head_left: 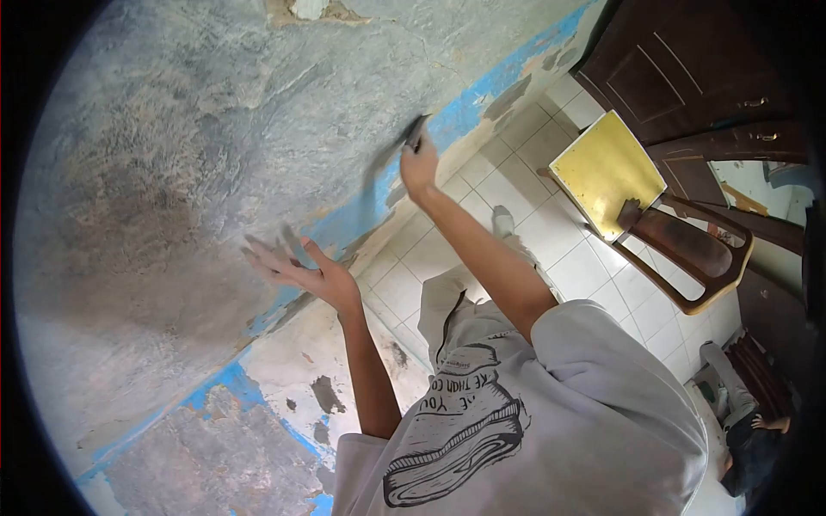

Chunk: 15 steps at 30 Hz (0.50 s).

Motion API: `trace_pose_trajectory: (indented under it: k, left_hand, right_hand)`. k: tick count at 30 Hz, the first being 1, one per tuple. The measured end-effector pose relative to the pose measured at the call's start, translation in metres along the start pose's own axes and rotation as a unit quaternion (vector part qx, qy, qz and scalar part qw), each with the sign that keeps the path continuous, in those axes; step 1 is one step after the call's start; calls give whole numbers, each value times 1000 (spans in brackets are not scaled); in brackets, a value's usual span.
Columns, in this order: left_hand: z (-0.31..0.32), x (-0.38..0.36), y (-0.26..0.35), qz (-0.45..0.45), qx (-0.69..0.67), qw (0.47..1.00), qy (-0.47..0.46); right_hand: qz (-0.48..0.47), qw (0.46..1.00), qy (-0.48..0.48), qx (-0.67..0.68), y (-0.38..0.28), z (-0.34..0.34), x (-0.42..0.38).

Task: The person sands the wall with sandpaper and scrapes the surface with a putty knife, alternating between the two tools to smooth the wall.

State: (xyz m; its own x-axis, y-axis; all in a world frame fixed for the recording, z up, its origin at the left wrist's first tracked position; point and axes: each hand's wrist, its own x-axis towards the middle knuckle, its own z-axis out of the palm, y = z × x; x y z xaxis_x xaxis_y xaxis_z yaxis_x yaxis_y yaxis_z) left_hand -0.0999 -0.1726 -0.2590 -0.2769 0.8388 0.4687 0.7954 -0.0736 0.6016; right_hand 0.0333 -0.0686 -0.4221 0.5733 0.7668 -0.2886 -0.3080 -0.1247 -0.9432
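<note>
My right hand (419,169) is closed around a dark flat-bladed tool (416,133), seen nearly edge-on and slightly blurred. The tool is right at the grey, patchy wall (284,138), just above a strip of blue paint (465,112). Its exact kind I cannot tell. Lower along the same wall, my left hand (301,271) has its fingers spread and holds nothing. Those fingertips are blurred and overlap the plaster near the blue strip, where a shadow falls.
A wooden chair (718,288) with a yellow seat (607,172) stands on the white tiled floor (559,232). Dark brown cabinets (688,77) line the far side. Another person (748,451) is partly visible at the lower right. A second patchy wall (215,447) meets the first at a corner.
</note>
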Motion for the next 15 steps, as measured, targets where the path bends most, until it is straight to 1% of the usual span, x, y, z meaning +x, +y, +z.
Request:
trace_pose_trajectory:
  k: [2, 4, 5, 6, 8, 9, 10, 13, 14, 15]
  left_hand:
    - [6, 6, 9, 6, -10, 1000, 16]
    - [9, 7, 9, 12, -6, 1000, 20]
    - [11, 8, 6, 30, -6, 999, 10]
    - [13, 9, 0, 48, -4, 999, -1]
    - [11, 11, -8, 69, 13, 997, -32]
    - [11, 12, -10, 72, 25, 996, -45]
    - [10, 13, -13, 74, 39, 995, -56]
    - [13, 18, -22, 93, 60, 993, -41]
    - [13, 19, -24, 96, 59, 993, -41]
    - [14, 22, -24, 99, 56, 993, -37]
  right_hand:
    - [3, 999, -28, -19, -33, 9, -24]
    - [-8, 998, -63, -12, -46, 7, -34]
    - [-12, 997, -80, -8, -50, 6, -35]
    - [2, 997, -79, -1, -36, 7, -24]
    - [38, 998, -43, -9, 3, 9, 5]
    - [52, 998, -28, -14, -6, 5, 11]
    - [101, 993, -63, -3, -13, 2, 10]
    - [21, 994, -102, -42, -32, 13, -24]
    - [-54, 991, -68, -106, -8, 28, -25]
    - [-15, 996, -62, -60, -4, 28, -17]
